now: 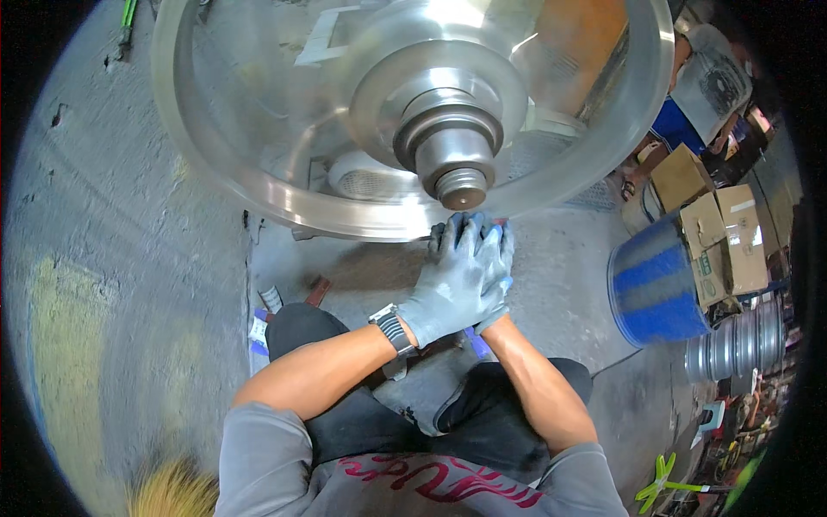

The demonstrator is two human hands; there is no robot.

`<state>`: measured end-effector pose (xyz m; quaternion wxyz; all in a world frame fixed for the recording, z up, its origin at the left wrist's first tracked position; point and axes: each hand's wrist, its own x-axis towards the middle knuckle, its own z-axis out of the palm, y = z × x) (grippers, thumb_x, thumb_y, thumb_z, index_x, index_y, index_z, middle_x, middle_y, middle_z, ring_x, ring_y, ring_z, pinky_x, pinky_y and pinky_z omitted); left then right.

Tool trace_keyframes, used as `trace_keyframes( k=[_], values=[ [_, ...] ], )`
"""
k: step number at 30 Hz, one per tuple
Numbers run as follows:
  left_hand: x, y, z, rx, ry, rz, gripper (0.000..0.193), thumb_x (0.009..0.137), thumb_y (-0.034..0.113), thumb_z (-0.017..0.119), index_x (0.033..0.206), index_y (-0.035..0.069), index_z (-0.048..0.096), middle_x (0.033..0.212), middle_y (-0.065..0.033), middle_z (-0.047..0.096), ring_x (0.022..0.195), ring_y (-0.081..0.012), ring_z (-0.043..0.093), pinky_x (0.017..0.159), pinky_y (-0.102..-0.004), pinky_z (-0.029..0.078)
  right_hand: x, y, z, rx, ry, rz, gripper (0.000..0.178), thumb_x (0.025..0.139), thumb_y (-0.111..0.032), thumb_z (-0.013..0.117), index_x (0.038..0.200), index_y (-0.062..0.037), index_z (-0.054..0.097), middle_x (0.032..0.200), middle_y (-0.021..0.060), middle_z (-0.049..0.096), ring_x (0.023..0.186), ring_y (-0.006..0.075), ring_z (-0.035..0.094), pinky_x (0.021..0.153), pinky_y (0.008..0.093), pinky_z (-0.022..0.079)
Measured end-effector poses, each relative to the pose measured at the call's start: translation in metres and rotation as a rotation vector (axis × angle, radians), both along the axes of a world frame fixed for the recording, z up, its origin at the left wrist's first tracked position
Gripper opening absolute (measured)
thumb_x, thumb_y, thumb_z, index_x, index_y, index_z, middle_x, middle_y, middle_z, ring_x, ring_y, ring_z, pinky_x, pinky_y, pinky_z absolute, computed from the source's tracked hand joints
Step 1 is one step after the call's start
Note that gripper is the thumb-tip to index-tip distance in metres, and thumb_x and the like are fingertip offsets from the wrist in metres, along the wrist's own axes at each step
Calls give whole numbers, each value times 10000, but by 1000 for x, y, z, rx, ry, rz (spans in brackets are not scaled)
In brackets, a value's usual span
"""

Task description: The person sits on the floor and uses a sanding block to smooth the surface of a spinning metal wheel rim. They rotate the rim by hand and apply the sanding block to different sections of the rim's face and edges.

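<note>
A large polished metal wheel (345,217) fills the top of the view, its spokes smeared as if turning. At its middle a stepped metal hub with a threaded shaft end (463,188) points toward me. Both hands wear grey-blue gloves and meet at the wheel's near rim, below the shaft end. My left hand (448,289) lies over the right with its fingers stretched out toward the rim. Most of my right hand (494,315) is hidden beneath it. Something dark shows by the fingertips; I cannot make out what it is.
At the right stand a blue drum (659,284), cardboard boxes (728,246) and a stack of metal rims (736,343). A green-handled tool (662,484) lies lower right. Broom bristles (175,489) show lower left. A worn grey wall or floor surface (129,258) spans the left.
</note>
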<state>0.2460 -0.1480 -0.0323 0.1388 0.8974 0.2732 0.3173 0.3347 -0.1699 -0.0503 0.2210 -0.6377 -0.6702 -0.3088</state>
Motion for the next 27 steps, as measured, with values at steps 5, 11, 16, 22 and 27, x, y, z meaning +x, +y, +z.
trace_keyframes(
  k=[5,11,16,22,27],
  values=[
    [-2,-2,2,-14,47,22,824,955,422,712,1581,-25,413,1554,-354,428,1408,-570,423,1193,-673,341,4,-2,-10,1,67,2,420,1007,-363,643,1330,-98,689,1343,219,635,1302,456,532,1184,621,377],
    [-5,-5,6,14,89,29,850,952,438,710,1600,-15,397,1566,-352,415,1407,-585,422,1185,-694,341,0,-1,-6,-105,109,-29,433,1018,-370,635,1357,-103,677,1382,222,617,1347,454,502,1206,620,354],
    [-5,-7,2,29,94,48,859,951,451,708,1610,-1,394,1557,-343,416,1413,-594,415,1177,-715,334,0,0,-6,-76,106,-6,435,1019,-368,628,1359,-102,674,1385,223,615,1351,455,501,1207,624,353],
    [-9,-7,-1,33,111,77,860,950,467,705,1603,-2,400,1540,-348,431,1413,-588,422,1172,-718,335,-3,2,-7,-79,113,4,437,1019,-366,621,1362,-100,670,1389,225,613,1355,456,499,1208,628,351],
    [-10,-6,2,46,132,106,841,944,473,711,1580,3,430,1517,-345,461,1408,-574,440,1170,-702,350,-4,4,-7,-81,115,12,438,1020,-364,614,1365,-98,666,1392,227,611,1358,456,497,1209,632,350]
  ],
)
